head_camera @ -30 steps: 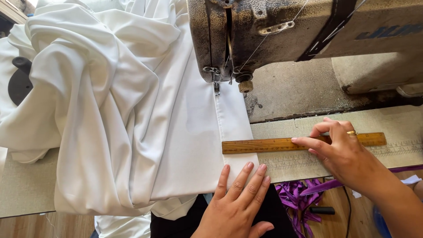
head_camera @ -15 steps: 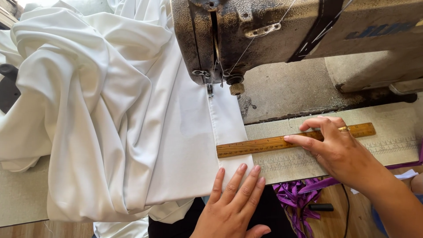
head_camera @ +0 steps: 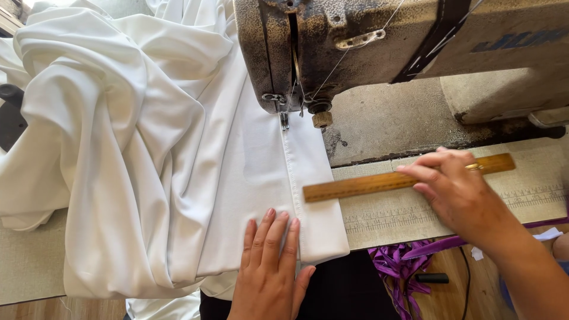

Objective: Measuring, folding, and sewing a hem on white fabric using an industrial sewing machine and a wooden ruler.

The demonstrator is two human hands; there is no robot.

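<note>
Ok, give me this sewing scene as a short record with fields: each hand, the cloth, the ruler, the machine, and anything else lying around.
left hand: flat, fingers together, pressing the white cloth near its front edge
right hand: palm down on the wooden ruler, gold ring on one finger
white smooth cloth: bunched in folds at left, flat strip running under the needle
straight brown wooden ruler: lies crosswise, its left end on the cloth
worn grey metal sewing machine: head above the cloth, thread visible
purple satin ribbon: tangled below the table edge
</note>
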